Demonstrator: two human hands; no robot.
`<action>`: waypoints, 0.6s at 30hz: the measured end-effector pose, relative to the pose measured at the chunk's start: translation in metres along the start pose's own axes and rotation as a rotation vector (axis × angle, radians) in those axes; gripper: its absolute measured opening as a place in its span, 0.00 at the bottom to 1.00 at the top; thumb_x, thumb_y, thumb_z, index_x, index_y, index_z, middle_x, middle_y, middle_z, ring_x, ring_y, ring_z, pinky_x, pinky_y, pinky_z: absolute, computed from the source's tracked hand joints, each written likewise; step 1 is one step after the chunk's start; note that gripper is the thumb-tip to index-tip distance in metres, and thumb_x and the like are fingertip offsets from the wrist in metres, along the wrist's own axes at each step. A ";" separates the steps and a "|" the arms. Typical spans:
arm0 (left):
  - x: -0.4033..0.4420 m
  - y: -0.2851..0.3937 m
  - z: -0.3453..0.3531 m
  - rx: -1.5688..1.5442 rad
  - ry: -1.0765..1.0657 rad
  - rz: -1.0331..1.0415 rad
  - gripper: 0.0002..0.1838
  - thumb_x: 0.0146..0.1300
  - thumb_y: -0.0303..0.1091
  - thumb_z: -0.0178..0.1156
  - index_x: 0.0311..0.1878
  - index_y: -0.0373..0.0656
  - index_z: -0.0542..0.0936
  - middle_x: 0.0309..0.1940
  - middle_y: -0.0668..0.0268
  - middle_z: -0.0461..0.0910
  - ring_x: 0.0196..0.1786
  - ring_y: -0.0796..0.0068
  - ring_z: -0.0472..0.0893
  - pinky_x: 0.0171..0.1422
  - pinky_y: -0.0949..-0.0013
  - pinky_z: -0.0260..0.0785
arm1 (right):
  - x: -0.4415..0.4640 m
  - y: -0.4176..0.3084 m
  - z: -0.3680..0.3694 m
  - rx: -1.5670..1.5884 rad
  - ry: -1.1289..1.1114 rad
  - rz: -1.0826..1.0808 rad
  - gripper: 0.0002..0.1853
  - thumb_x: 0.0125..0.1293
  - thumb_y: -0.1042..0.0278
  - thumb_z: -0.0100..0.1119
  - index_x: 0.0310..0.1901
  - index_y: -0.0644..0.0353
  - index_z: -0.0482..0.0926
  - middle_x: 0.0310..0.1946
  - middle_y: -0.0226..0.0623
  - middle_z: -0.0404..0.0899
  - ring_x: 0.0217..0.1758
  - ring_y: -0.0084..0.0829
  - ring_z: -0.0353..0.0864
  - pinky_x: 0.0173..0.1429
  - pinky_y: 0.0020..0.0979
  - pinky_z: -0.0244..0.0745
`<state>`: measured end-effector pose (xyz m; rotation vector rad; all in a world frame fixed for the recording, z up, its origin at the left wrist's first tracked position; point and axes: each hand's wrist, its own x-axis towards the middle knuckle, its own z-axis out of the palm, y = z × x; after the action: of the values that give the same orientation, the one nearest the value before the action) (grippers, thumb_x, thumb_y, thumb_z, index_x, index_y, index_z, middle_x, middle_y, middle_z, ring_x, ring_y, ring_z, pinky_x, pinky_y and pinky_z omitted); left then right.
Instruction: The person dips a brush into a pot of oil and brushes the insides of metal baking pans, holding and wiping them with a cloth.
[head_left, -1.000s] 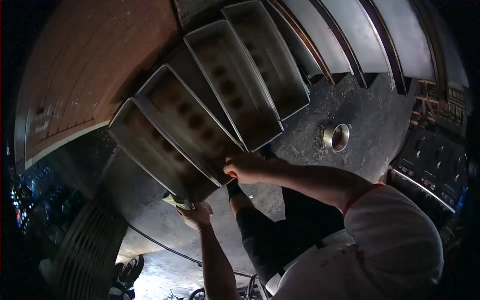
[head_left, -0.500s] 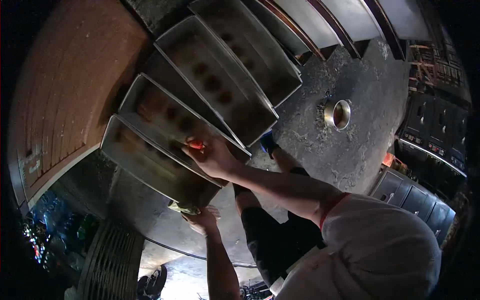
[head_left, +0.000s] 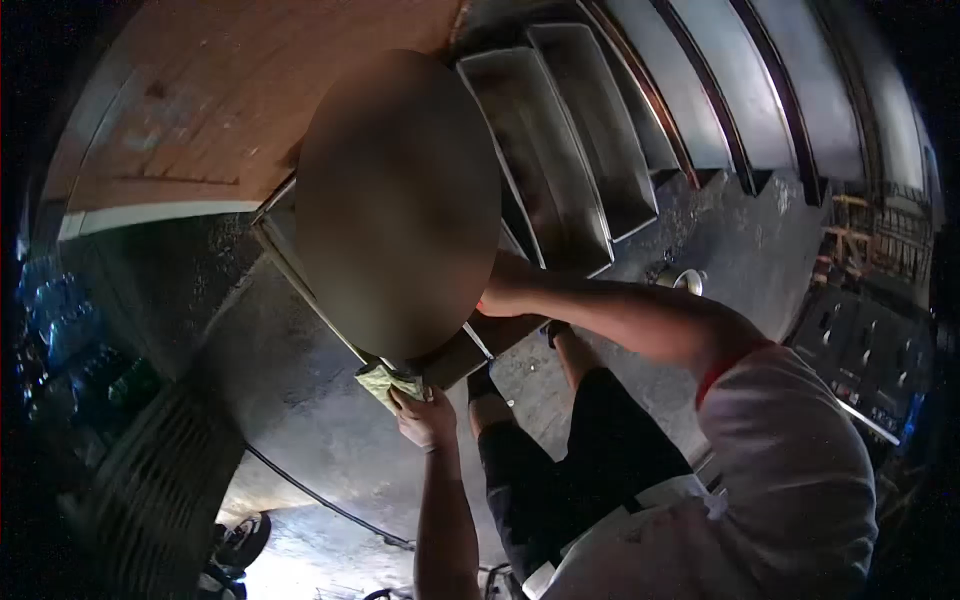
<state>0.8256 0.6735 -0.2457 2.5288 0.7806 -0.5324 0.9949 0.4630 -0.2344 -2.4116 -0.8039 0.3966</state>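
Note:
My left hand (head_left: pixel 425 415) is closed on a folded pale yellow-green piece (head_left: pixel 390 384), cloth or paper, at the near edge of a long metal tray (head_left: pixel 305 285). My right hand (head_left: pixel 503 290) is over the trays, its fingers mostly hidden behind a large blurred oval. A bit of a small red thing (head_left: pixel 482 304) shows at its fingers; its kind is unclear. Further right, two more long, deep metal trays, one (head_left: pixel 540 150) beside the other (head_left: pixel 595 130), overlap in a row.
A round metal pot (head_left: pixel 687 281) stands on the concrete floor (head_left: pixel 300 400) to the right. Tall pale panels (head_left: pixel 720 90) line the back. A brown board (head_left: pixel 220 120) rises at the left, with a slatted piece (head_left: pixel 150 490) below it. Dark metal cabinets (head_left: pixel 850 335) stand at far right.
The view has turned, so the trays and pot appear shifted right. A blurred oval now covers the nearer trays. My right hand appears further right, and my left hand slightly higher with the folded piece.

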 end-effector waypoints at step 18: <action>0.003 -0.003 -0.002 -0.219 0.066 0.100 0.33 0.46 0.36 0.66 0.56 0.35 0.68 0.50 0.50 0.72 0.51 0.46 0.75 0.53 0.52 0.71 | 0.162 -0.021 -0.165 -0.233 -0.073 0.157 0.06 0.53 0.78 0.58 0.30 0.58 0.71 0.25 0.38 0.74 0.31 0.39 0.78 0.36 0.38 0.71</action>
<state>0.8260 0.6781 -0.2465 2.3774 0.6905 -0.3135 1.1827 0.5089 -0.1064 -2.7022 -0.7295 0.4778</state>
